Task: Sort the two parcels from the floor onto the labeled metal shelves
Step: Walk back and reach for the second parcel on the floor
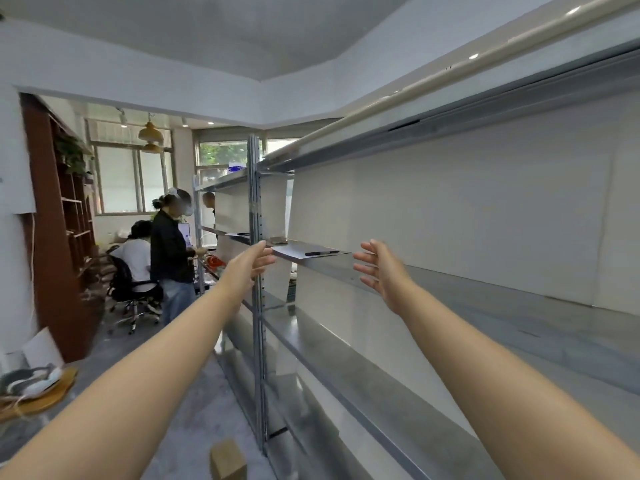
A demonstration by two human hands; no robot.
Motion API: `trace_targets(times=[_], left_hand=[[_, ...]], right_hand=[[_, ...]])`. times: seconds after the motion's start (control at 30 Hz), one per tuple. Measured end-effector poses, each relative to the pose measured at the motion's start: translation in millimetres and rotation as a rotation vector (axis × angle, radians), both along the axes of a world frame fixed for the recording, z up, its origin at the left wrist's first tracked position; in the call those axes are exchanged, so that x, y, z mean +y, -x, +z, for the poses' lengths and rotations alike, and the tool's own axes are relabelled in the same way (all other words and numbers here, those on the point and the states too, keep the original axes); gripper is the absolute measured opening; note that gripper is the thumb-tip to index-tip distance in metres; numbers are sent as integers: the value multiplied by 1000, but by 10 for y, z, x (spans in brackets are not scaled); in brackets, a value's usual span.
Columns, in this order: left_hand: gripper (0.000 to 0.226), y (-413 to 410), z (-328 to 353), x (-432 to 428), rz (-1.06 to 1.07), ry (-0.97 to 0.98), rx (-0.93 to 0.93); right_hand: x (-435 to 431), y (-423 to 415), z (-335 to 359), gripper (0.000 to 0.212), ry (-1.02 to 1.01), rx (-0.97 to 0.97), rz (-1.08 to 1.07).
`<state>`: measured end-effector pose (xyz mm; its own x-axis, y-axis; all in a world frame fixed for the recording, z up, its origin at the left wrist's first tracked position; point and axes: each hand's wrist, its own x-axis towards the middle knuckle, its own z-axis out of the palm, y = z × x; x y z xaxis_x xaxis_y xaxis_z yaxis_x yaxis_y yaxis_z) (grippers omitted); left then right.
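Observation:
Both my arms reach forward at chest height. My left hand (255, 263) is open, fingers apart, just in front of the grey upright post (257, 306) of the metal shelves. My right hand (381, 271) is open too, palm turned left, hovering over the front edge of the middle shelf (450, 292). Neither hand holds anything. One brown cardboard parcel (228, 460) lies on the grey floor at the bottom, next to the foot of the post. A sheet of paper (294, 252) with a black pen (321, 253) lies on the shelf between my hands.
Long metal shelves (398, 386) run along the right wall, several levels. To the left a person stands (171, 251) beside another seated on an office chair (133, 289). A brown bookcase (59, 220) lines the left wall. Shoes on a wooden board (34, 386) lie at lower left.

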<state>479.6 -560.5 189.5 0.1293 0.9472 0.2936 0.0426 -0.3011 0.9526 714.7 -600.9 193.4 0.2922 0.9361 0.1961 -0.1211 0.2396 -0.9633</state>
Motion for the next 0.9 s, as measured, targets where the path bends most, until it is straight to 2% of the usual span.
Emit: trace_targets(times=[0.17, 0.37, 0.6, 0.9], left_hand=[[48, 297, -77, 343, 84, 26, -54], [37, 476, -160, 740, 167, 46, -82], [48, 488, -218, 1364, 259, 59, -61], [41, 613, -509, 1971, 341, 140, -104]], right_hand=[[457, 294, -108, 31, 15, 6, 70], [1052, 508, -174, 29, 39, 0, 159], [1804, 556, -247, 25, 58, -51, 285], [2680, 708, -470, 15, 115, -80, 313]])
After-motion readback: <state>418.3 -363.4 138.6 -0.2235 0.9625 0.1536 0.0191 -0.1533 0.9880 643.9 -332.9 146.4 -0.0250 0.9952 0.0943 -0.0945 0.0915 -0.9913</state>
